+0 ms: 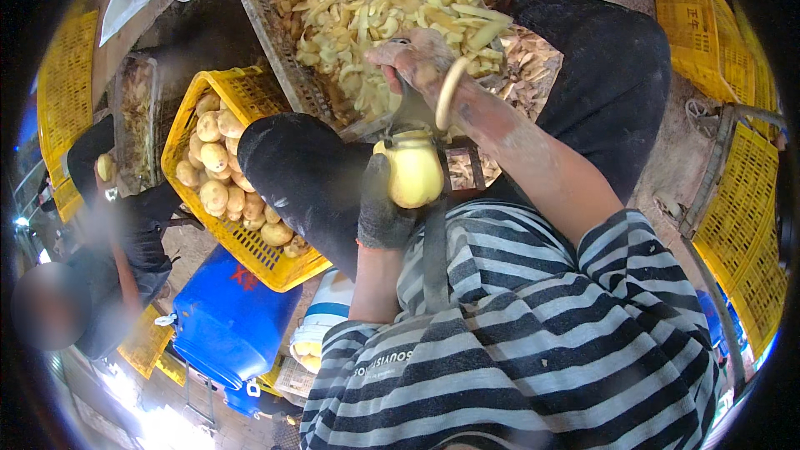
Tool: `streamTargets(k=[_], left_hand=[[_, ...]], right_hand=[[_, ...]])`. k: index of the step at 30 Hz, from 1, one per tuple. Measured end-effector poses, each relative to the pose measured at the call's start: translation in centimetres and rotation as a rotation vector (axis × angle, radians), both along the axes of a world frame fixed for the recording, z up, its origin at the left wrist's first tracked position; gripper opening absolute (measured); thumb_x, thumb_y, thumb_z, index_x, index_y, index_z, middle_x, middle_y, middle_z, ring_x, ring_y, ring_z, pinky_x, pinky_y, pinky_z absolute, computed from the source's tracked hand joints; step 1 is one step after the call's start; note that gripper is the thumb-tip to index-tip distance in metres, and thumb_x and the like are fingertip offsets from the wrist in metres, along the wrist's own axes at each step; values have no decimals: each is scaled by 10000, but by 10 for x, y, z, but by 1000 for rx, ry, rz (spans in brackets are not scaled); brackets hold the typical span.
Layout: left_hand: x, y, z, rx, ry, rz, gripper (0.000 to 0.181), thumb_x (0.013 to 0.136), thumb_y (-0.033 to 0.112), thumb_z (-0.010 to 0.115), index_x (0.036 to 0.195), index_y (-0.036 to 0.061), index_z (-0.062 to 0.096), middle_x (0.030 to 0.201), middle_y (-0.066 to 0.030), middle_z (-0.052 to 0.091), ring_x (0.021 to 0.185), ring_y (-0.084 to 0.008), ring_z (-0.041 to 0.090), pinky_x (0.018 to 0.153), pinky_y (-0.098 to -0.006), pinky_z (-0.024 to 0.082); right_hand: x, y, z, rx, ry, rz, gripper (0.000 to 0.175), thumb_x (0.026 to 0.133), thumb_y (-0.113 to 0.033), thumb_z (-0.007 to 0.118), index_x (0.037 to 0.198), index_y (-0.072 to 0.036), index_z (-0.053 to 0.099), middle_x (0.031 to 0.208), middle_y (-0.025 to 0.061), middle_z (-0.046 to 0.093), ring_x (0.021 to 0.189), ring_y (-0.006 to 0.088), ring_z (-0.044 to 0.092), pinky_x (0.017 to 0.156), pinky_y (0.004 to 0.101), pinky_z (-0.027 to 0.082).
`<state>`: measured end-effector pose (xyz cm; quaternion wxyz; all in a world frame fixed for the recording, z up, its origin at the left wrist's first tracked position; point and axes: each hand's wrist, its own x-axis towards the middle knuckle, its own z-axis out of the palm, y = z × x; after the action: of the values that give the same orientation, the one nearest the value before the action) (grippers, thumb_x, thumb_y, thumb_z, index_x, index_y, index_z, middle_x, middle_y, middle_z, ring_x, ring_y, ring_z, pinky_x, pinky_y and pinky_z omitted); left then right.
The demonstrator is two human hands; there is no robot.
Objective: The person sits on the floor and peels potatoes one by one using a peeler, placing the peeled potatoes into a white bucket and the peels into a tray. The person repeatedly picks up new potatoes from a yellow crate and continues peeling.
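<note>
A peeled yellow potato (415, 172) sits in my left hand (384, 212), which wears a dark grey glove. My right hand (419, 62) is bare, with a pale bangle (451, 92) on the wrist. It grips the blurred handle of a peeler (409, 109), whose head lies across the upper end of the potato. Below and beyond my hands, a heap of pale peelings (387, 19) fills a dirty plastic crate (262, 19). Unpeeled potatoes (215, 156) lie in a yellow crate (275, 275) beside my left knee.
A blue plastic barrel (231, 312) and a white bucket (331, 300) with peeled pieces stand at my left. Another person (94, 287) sits further left, holding a potato (106, 167). Yellow crates (706, 37) and a metal cart frame (709, 169) stand at right.
</note>
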<state>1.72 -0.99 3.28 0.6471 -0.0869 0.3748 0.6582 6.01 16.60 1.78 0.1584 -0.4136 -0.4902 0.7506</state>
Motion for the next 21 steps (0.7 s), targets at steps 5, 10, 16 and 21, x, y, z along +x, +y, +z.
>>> streamTargets(k=[5,10,16,21], left_hand=[[3,-6,8,-73,196,-93,588,789,404,603,1213,21,461,1129,-147,569,1006,-284,576,870,-428,481],[5,-2,18,-300,156,2,692,774,528,567,1234,25,449,1162,-150,549,995,-296,580,870,-449,481],[-8,18,8,-272,48,200,649,818,593,438,1198,69,485,1128,-124,565,1013,-280,557,843,-457,479],[-10,26,8,-114,-209,210,523,830,509,494,1150,95,487,1071,-99,563,953,-255,568,805,-405,497]], right_hand=[[-13,26,-66,330,-443,308,296,785,-227,605,587,-9,580,542,87,531,549,182,504,565,291,441],[19,51,-94,25,-6,-242,159,835,-80,522,747,43,571,706,151,604,550,227,591,507,326,466],[34,15,13,106,159,-222,433,785,-316,628,925,52,448,599,61,525,492,121,476,467,254,414],[20,-44,39,-10,23,-397,412,783,-313,646,929,41,494,538,7,486,441,89,443,413,230,358]])
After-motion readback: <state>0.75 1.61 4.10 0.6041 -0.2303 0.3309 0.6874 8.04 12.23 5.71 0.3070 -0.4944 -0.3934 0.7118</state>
